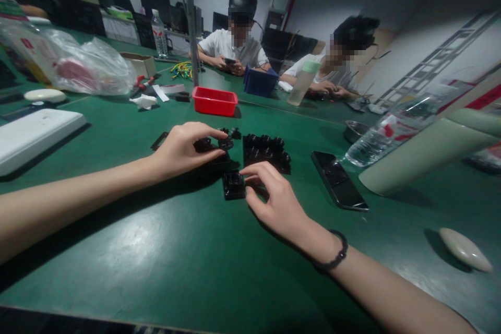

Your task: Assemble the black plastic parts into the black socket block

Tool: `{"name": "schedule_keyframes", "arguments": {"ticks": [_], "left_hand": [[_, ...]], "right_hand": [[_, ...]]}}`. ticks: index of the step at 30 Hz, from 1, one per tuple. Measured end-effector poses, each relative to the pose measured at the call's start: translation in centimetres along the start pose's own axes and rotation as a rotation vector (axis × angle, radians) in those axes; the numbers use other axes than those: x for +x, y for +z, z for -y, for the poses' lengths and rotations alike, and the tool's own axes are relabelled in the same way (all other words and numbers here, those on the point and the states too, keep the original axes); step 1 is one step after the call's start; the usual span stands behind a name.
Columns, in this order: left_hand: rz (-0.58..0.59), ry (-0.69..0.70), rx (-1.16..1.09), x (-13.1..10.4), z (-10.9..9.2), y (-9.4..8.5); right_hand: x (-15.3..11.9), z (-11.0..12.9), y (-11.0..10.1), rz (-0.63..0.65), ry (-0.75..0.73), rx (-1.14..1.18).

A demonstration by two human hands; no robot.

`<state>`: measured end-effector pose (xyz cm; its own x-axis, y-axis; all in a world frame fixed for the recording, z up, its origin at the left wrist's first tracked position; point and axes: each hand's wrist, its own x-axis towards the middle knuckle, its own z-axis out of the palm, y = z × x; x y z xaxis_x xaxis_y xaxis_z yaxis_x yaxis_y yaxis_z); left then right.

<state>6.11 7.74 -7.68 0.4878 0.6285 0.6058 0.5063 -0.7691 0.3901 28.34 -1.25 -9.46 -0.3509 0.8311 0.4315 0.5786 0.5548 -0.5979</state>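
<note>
My left hand point(186, 150) is over a group of black plastic pieces, its thumb and forefinger closed around a small round black part point(226, 141). Below it, a square black part point(234, 185) with a raised centre lies on the green table. My right hand point(276, 198), a dark bracelet at its wrist, has its curled thumb and fingertips at that part's right edge. Beyond my right hand sits a black tray point(266, 151) bearing several small black knobbed pieces. The left hand hides some of the black pieces under it.
A red bin point(215, 101) stands ahead; a phone point(340, 180), a pale green tumbler point(426, 154) and a water bottle point(391, 130) are to the right. At left lie a white box point(39, 135) and a plastic bag point(86, 65). Two people sit opposite, near a blue bin point(260, 81).
</note>
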Motion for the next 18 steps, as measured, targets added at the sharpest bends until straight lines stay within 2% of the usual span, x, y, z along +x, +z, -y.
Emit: {"name": "schedule_keyframes", "arguments": {"ticks": [10,18], "left_hand": [[0.022,0.065,0.064,-0.2,-0.2,0.5],[-0.056,0.295,0.184,-0.6,0.4,1.3]], "right_hand": [[-0.1,-0.1,-0.1,0.001,-0.011,-0.005],[0.0,-0.2,0.0,0.005,-0.021,-0.004]]}}
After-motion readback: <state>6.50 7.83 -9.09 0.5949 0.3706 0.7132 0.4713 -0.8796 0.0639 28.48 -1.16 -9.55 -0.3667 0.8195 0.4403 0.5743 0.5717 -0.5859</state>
